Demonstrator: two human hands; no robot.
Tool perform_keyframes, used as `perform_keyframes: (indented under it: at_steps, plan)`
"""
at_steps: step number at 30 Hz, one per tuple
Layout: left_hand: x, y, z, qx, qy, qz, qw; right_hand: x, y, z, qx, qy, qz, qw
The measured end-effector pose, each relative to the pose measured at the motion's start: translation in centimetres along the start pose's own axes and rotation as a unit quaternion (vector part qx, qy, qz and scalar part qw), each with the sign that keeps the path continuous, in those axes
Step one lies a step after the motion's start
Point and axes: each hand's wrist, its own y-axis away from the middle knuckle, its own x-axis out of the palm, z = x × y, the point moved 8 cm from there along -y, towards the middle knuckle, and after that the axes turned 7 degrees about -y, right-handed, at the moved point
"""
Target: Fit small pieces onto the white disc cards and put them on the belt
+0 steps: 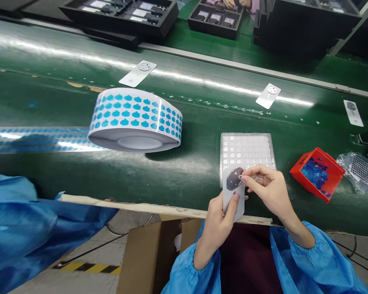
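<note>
My left hand (218,218) is closed around the lower part of a pale phone back cover (237,206), thumb on its face. A dark octagonal camera panel (234,179) fills the cover's upper end. The fingers of my right hand (268,185) pinch a small whitish piece (241,177) at the panel's right edge; its exact kind is too small to tell. Just behind the cover lies a clear plastic tray (251,147) with a grid of small cells, several holding round white pieces in the left columns. The cover hides the tray's lower left part.
A large roll of blue-dotted stickers (135,116) stands left, its strip (49,139) running left. A red box (320,171) of blue bits and clear plastic packaging (363,171) are right. Other phone covers (268,96) lie behind. A person's blue sleeve (12,212) is at left.
</note>
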Motion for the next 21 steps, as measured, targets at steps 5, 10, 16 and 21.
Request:
perform_keyframes:
  at_steps: [5,10,16,21]
  plan:
    - [-0.1,0.1,-0.2,0.008,-0.008,-0.005,1.0,0.1,0.2,0.1,0.003,-0.005,-0.013,1.0]
    - [-0.1,0.2,-0.4,0.028,-0.028,-0.022,0.999,0.4,0.4,0.0,0.008,-0.029,-0.01,1.0]
    - [-0.1,0.3,-1.3,0.076,-0.095,-0.036,0.992,0.6,0.4,-0.4,0.01,-0.069,-0.002,0.998]
    - [-0.1,0.3,-1.1,0.064,-0.071,-0.025,0.995,0.6,0.4,-0.6,0.04,-0.049,0.021,0.998]
